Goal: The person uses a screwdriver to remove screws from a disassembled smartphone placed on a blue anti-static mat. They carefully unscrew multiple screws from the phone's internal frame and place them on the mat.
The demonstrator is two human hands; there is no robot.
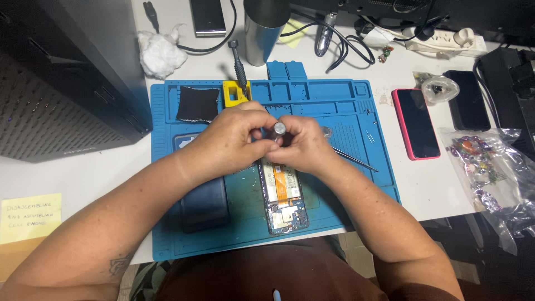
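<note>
Spreading across the white surface (83, 178), a blue repair mat (356, 106) fills the middle of the scene, with a dark computer case (61, 78) at the far left. Both forearms reach in from the near edge and meet over the mat's centre. An opened smartphone (283, 200), its back off and its battery and orange ribbon cable showing, lies on the mat just near of the hands. The left hand (234, 139) is curled, its fingertips pressed to the shaft below the silver cap of a small screwdriver (278, 129). The right hand (301, 146) is curled too, pinching the same upright screwdriver from the right. A pink-edged phone (416, 124) lies right of the mat, and metal tweezers (356, 161) lie just right of the right hand.
</note>
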